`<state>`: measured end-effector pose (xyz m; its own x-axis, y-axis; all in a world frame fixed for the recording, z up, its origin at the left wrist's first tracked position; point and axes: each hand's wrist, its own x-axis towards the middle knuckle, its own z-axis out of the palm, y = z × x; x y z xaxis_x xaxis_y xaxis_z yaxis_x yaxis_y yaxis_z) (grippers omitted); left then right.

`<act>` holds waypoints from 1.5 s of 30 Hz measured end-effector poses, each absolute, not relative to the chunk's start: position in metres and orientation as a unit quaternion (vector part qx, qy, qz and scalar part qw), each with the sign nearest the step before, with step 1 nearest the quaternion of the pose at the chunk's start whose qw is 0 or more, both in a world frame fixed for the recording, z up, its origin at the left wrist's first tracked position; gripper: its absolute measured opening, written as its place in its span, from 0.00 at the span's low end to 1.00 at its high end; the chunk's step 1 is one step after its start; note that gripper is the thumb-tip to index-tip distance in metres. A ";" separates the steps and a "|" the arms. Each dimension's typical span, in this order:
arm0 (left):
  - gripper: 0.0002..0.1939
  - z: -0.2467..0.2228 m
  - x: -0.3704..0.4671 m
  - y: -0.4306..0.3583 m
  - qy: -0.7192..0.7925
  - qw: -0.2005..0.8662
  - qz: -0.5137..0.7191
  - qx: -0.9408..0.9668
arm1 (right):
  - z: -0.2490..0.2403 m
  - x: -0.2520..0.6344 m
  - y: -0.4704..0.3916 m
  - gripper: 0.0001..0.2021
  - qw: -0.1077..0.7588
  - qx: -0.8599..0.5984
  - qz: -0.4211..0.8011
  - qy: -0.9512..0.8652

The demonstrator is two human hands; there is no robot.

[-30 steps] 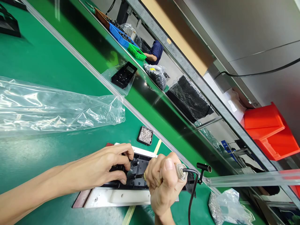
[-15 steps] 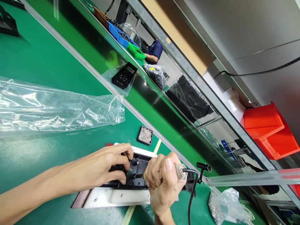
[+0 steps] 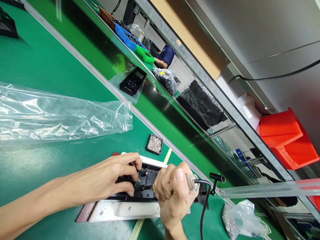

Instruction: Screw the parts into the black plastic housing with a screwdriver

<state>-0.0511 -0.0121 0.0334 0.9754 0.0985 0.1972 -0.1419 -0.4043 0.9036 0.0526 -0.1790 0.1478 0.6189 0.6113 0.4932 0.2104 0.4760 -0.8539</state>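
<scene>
A long black plastic housing [image 3: 147, 180] lies in a white fixture [image 3: 125, 210] on the green table. My left hand [image 3: 122, 175] rests over the housing's left part, fingers curled around a black piece there. Closed around a corded tool [image 3: 192, 183] is my right hand [image 3: 173, 190], above the right part of the housing; the tool's tip is hidden behind the fingers. Just behind the fixture sits a small black tray [image 3: 154, 144] full of small silvery parts.
Clear plastic sheeting [image 3: 62, 113] covers the left. Beyond the metal rail, a black part [image 3: 133, 81] lies on plastic. A bag of small parts [image 3: 242, 220] is at lower right. Red bins [image 3: 287, 136] hang right. A person [image 3: 166, 56] is in the background.
</scene>
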 end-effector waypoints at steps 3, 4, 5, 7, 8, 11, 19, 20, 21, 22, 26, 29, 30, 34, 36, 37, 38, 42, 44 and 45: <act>0.08 0.033 -0.052 -0.013 -0.018 0.543 0.114 0.832 | 0.148 0.052 -0.179 0.29 0.752 -0.494 0.133 -0.417; 0.08 0.033 -0.052 -0.013 -0.018 0.542 0.115 0.832 | 0.148 0.052 -0.178 0.29 0.752 -0.494 0.134 -0.416; 0.08 0.032 -0.053 -0.013 -0.017 0.542 0.113 0.832 | 0.148 0.052 -0.178 0.29 0.751 -0.494 0.134 -0.417; 0.08 0.032 -0.053 -0.012 -0.012 0.544 0.108 0.832 | 0.148 0.053 -0.178 0.29 0.750 -0.494 0.133 -0.419; 0.09 0.031 -0.053 -0.012 -0.011 0.545 0.107 0.831 | 0.148 0.054 -0.179 0.29 0.749 -0.495 0.133 -0.419; 0.09 0.029 -0.051 -0.012 -0.014 0.546 0.113 0.830 | 0.148 0.055 -0.179 0.29 0.751 -0.496 0.134 -0.415; 0.08 0.043 -0.055 -0.011 0.001 0.541 0.104 0.834 | 0.147 0.053 -0.179 0.29 0.758 -0.487 0.145 -0.410; 0.08 0.044 -0.056 -0.011 0.001 0.539 0.104 0.836 | 0.147 0.053 -0.179 0.29 0.758 -0.485 0.147 -0.410; 0.08 0.044 -0.056 -0.011 0.000 0.537 0.105 0.837 | 0.147 0.053 -0.179 0.29 0.759 -0.483 0.148 -0.410; 0.08 0.044 -0.056 -0.011 0.000 0.535 0.107 0.838 | 0.147 0.053 -0.179 0.29 0.759 -0.482 0.149 -0.411; 0.08 0.042 -0.055 -0.011 0.001 0.534 0.110 0.838 | 0.147 0.055 -0.180 0.29 0.760 -0.482 0.145 -0.411; 0.08 0.045 -0.055 -0.011 0.004 0.537 0.098 0.838 | 0.146 0.055 -0.180 0.29 0.761 -0.482 0.146 -0.410; 0.08 0.046 -0.056 -0.011 0.006 0.537 0.093 0.838 | 0.146 0.055 -0.181 0.29 0.760 -0.482 0.146 -0.411; 0.07 0.047 -0.056 -0.010 0.008 0.542 0.088 0.836 | 0.146 0.054 -0.180 0.29 0.760 -0.481 0.144 -0.413; 0.07 0.042 -0.055 -0.011 0.005 0.542 0.095 0.835 | 0.146 0.054 -0.180 0.29 0.760 -0.481 0.147 -0.412; 0.07 0.039 -0.054 -0.011 0.003 0.542 0.101 0.834 | 0.146 0.054 -0.180 0.29 0.759 -0.482 0.148 -0.411; 0.07 0.035 -0.052 -0.011 0.000 0.542 0.107 0.834 | 0.147 0.054 -0.180 0.29 0.759 -0.483 0.149 -0.411; 0.07 0.029 -0.050 -0.012 -0.005 0.541 0.116 0.833 | 0.147 0.054 -0.180 0.29 0.757 -0.485 0.148 -0.412; 0.07 0.033 -0.052 -0.012 0.000 0.540 0.106 0.835 | 0.146 0.054 -0.181 0.29 0.758 -0.485 0.149 -0.411; 0.07 0.036 -0.053 -0.011 0.003 0.540 0.100 0.835 | 0.146 0.054 -0.181 0.29 0.758 -0.485 0.149 -0.409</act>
